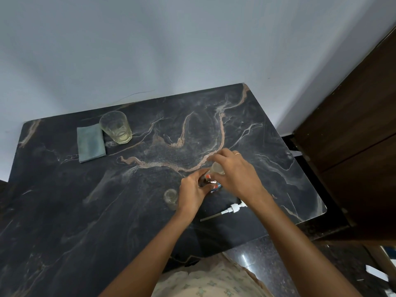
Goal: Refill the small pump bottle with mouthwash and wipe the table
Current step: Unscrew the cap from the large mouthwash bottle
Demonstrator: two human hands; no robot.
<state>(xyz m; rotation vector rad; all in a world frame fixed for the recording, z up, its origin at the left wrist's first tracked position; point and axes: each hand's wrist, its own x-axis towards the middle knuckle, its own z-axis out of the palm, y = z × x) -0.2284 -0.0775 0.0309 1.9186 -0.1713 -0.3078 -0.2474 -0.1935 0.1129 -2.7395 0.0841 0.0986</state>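
Observation:
My left hand [190,191] and my right hand [235,174] meet over the middle of the dark marble table [85,211]. Between them is a small dark bottle [211,185] with a bit of blue label, mostly hidden by fingers; my left hand grips it. My right hand's fingers close on a pale translucent cap-like piece [217,168] just above that bottle. A small clear container [170,198] stands just left of my left hand. The white pump head with its tube [227,211] lies on the table under my right wrist.
A drinking glass [116,129] holding a little yellowish liquid stands at the back left, with a folded grey-blue cloth [91,143] beside it. A white wall runs behind the table. A brown wooden cabinet [353,157] stands to the right.

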